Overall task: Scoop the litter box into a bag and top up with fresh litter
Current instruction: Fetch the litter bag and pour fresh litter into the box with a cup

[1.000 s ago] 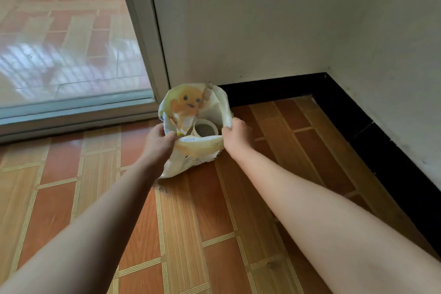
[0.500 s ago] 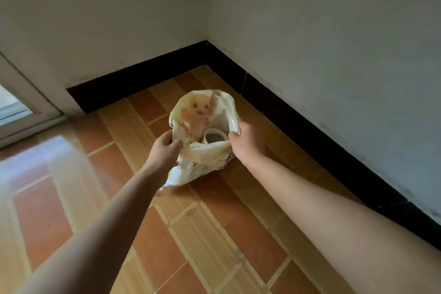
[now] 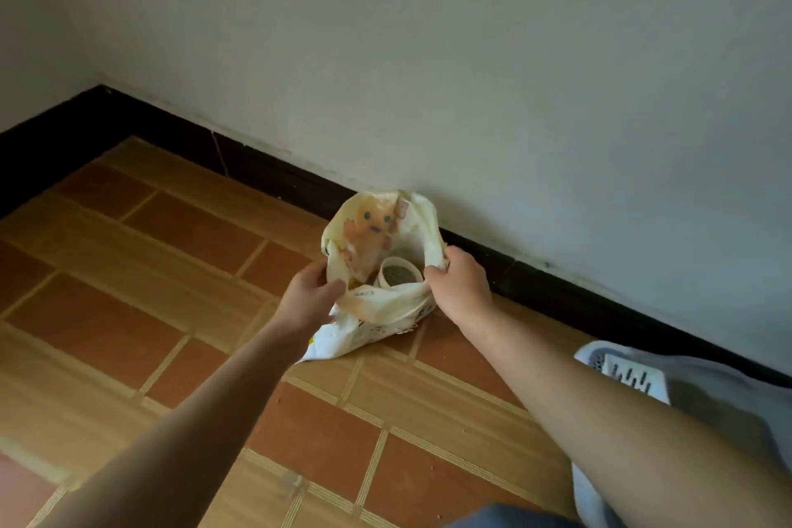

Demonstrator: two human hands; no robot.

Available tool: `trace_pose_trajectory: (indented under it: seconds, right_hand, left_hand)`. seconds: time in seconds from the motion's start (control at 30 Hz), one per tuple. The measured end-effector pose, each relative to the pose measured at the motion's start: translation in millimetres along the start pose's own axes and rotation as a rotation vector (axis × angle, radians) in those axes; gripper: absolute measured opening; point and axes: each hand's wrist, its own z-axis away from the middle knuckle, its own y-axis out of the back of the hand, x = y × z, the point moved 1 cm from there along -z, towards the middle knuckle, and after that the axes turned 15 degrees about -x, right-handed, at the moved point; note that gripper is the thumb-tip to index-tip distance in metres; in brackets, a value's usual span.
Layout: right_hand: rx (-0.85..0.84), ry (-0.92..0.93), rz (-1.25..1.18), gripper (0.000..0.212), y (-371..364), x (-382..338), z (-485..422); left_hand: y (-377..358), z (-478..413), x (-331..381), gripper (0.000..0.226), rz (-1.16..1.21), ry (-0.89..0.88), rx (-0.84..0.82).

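both hands, left and right, pinch the litter bag rim at 9 and 3, by the wall at 12. the thin rim could slip and spill.

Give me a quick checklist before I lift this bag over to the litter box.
1. Left hand gripping bag rim: ok.
2. Right hand gripping opposite rim: ok.
3. Bag mouth held open: ok.
4. Cup with grey granules upright inside the bag: ok.
5. Slotted scoop within reach, lower right: ok.
6. Litter box position: cannot tell, only partly in frame.
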Motion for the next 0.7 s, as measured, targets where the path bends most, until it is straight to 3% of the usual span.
trace_pose_trajectory:
  seconds: [0.23,0.4,0.53,0.7]
  right_hand:
    - [0.041,-0.092,-0.071,0.036,34,38,22]
    - [-0.019,-0.183,-0.13,0.038,53,57,30]
    - [-0.101,-0.212,-0.153,0.047,55,62,28]
    - [-0.102,-0.156,-0.004,0.044,56,57,13]
  left_hand:
    - [-36,-15,21,0.015,-0.141,0.129,-0.221]
    - [-57,-14,23,0.023,-0.214,0.201,-0.318]
    - [-56,-17,16,0.026,-0.258,0.279,-0.274]
    - [-52,-31,12,0.028,-0.155,0.288,-0.111]
